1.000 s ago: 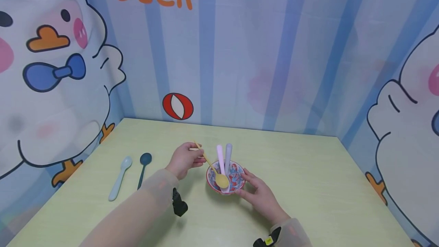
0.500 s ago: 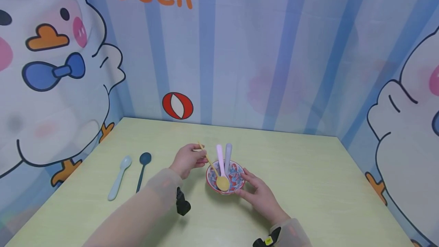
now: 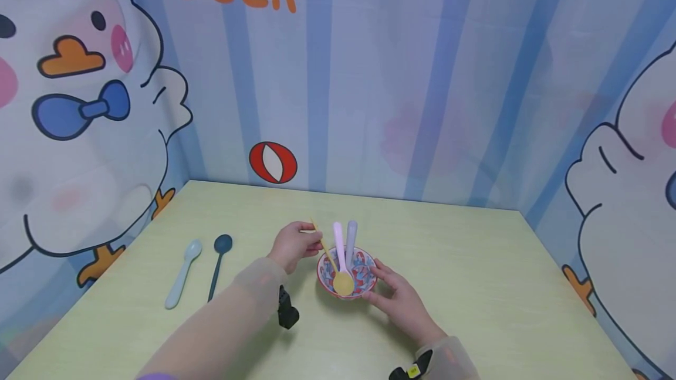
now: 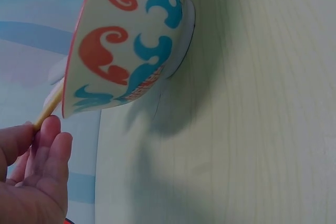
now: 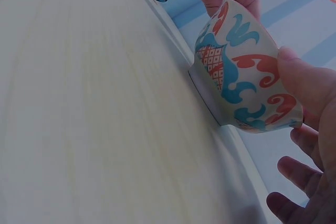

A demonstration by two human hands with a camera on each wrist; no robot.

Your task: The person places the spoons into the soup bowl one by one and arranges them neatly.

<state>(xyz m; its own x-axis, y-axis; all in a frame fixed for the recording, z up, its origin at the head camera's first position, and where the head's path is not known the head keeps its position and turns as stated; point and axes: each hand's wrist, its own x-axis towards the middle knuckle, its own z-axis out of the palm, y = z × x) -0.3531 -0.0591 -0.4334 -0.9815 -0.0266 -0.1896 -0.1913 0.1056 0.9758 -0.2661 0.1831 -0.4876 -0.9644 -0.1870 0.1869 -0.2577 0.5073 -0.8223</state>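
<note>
— Cartoon duck panels wall in a pale green desk (image 3: 475,286). What's on it, item by item?

— Item one, centre of the frame: a small patterned bowl (image 3: 364,270), red and teal scrolls outside, standing flat on its foot. Item two, inside it: a pink spoon (image 3: 339,238) and a lilac spoon (image 3: 351,234), handles leaning over the far rim. Item three: a yellow spoon (image 3: 342,282), its bowl end resting low in the dish, handle slanting up toward the left of the frame.

— And the hands?

— Left hand (image 3: 291,245): fingers pinching the top of the yellow handle, just beside the rim. Right hand (image 3: 397,298): thumb pressed to the bowl's near wall, the other fingers spread loose beside it, bracing rather than wrapping.

— Anything else?

— Left of the frame, well apart from the bowl: a pale blue spoon (image 3: 182,274) and a dark teal spoon (image 3: 219,264), lying side by side.

— How would you finish this one cleanly?

— My judgement: keep the right hand steadying the bowl, ease the handle down against the rim alongside the other two, and only then loosen the pinch, so the light dish doesn't tip.
</note>
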